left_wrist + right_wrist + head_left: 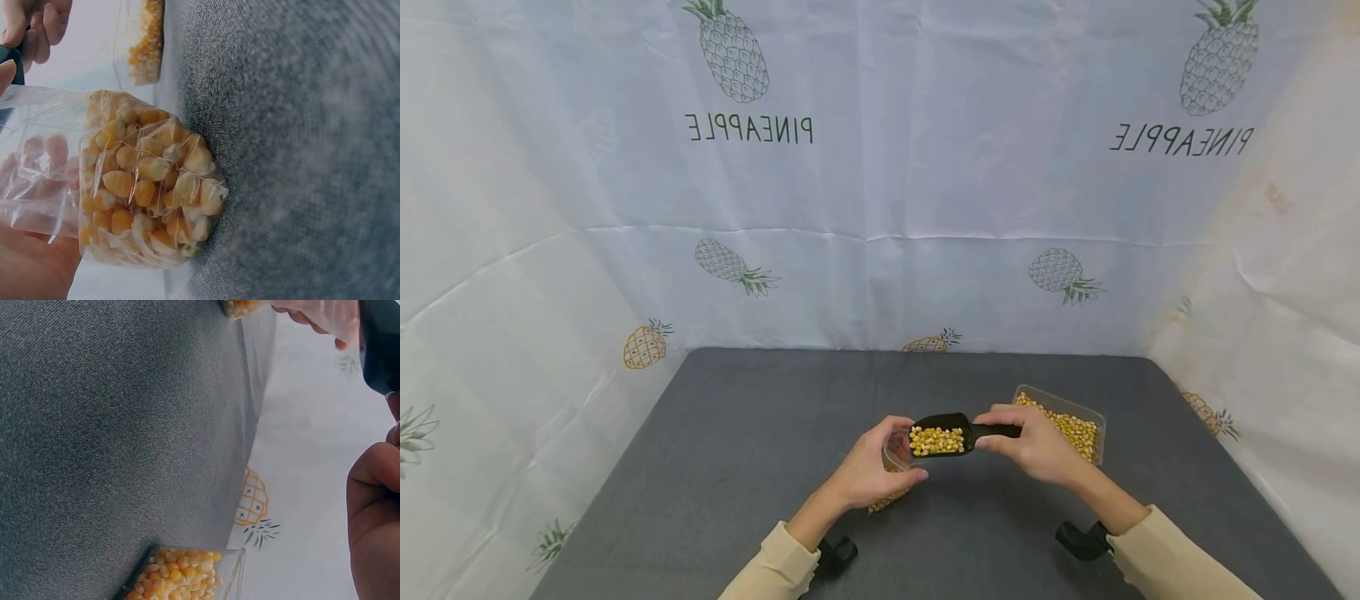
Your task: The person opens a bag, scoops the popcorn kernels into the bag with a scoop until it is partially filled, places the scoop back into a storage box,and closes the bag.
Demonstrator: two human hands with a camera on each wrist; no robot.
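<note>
My left hand [874,467] holds a clear plastic bag [150,181] by its upper part, fingers and thumb curled round the opened mouth. Yellow corn kernels [144,194] fill the lower part of the bag, whose bottom sits at the grey table. In my right hand [1037,442] is a black scoop [942,433], pinched by its handle. Corn kernels [936,440] lie in the scoop, which is held nearly level with its front lip right at the bag's mouth. The right wrist view shows the scoop's dark underside [380,350].
A clear rectangular container [1099,408] of corn kernels stands on the right of the grey table [760,450], partly behind my right hand. A white curtain [880,183] printed with pineapples hangs at the back and sides. Black wrist mounts [1082,542] sit at both cuffs.
</note>
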